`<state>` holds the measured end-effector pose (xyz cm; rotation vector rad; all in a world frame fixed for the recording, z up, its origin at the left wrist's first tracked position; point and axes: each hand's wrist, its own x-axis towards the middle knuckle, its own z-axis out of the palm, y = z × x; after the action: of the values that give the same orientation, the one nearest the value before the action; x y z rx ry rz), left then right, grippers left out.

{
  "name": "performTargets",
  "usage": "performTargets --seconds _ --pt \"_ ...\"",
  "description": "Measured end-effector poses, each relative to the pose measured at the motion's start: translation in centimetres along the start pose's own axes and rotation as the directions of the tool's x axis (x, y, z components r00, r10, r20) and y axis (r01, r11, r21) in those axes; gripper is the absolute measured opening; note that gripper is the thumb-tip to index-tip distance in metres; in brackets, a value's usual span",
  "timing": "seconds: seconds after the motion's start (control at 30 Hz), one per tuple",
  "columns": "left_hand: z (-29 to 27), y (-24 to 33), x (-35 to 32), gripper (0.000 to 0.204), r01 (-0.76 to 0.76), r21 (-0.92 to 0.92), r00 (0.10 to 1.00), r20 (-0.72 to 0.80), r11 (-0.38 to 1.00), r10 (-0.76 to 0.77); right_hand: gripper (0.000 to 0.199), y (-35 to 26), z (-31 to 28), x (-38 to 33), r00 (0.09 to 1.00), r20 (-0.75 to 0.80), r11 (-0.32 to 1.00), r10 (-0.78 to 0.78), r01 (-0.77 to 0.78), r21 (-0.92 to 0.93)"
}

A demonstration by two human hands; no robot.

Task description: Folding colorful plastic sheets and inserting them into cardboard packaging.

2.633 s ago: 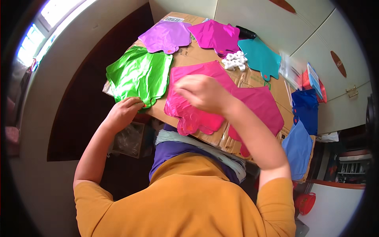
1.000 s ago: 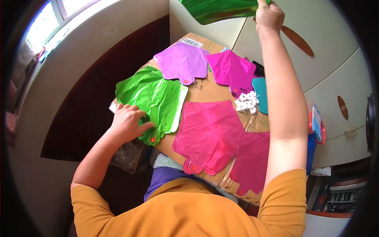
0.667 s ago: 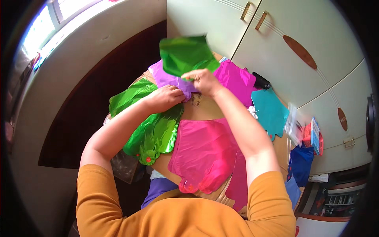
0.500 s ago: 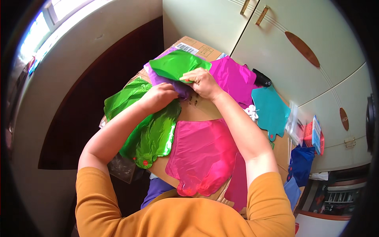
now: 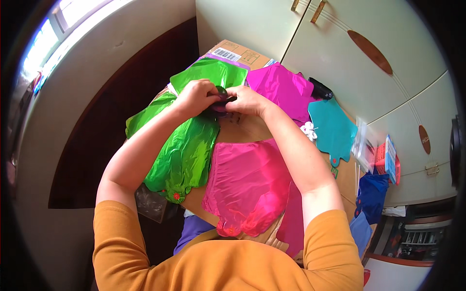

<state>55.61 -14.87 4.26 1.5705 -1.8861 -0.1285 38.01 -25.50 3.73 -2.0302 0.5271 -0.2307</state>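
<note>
Flat foil balloons lie spread on a cardboard box top [image 5: 245, 127]. My left hand [image 5: 196, 97] and my right hand [image 5: 246, 100] meet at the far middle of the box, both pinching the near edge of a green foil balloon [image 5: 208, 73] that lies over a purple one. A larger green foil balloon [image 5: 183, 150] lies under my left forearm. A pink foil balloon [image 5: 247, 184] sits under my right forearm.
A magenta balloon [image 5: 281, 87] and a teal balloon [image 5: 335, 128] lie to the right, with a small white clump [image 5: 308, 131] between them. Blue balloons [image 5: 371, 194] hang off the box's right side. Cream cabinet doors [image 5: 340, 53] stand behind; a dark floor strip [image 5: 97, 126] runs left.
My right hand brought the green balloon down from overhead onto the far end of the box. My left hand left the larger green balloon and joined it there.
</note>
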Motion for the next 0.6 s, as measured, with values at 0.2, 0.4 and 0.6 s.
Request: performTargets --seconds 0.2,0.4,0.6 --pt "0.7 1.1 -0.9 0.02 -0.275 0.59 0.919 -0.071 0.759 0.388 0.011 2.8 1.9 2.8 0.946 -0.324 1.0 0.005 -0.007 -0.003" --pt "0.9 2.4 -1.6 0.041 -0.024 0.698 0.996 -0.042 0.716 0.075 0.025 4.8 -5.8 6.6 0.68 -0.688 0.953 0.252 -0.051 0.299" --pt "0.3 0.9 -2.5 0.055 0.212 0.541 0.954 0.065 0.814 -0.291 0.033 -8.7 -22.8 -0.9 0.106 -0.987 0.96 -0.121 -0.241 -0.143"
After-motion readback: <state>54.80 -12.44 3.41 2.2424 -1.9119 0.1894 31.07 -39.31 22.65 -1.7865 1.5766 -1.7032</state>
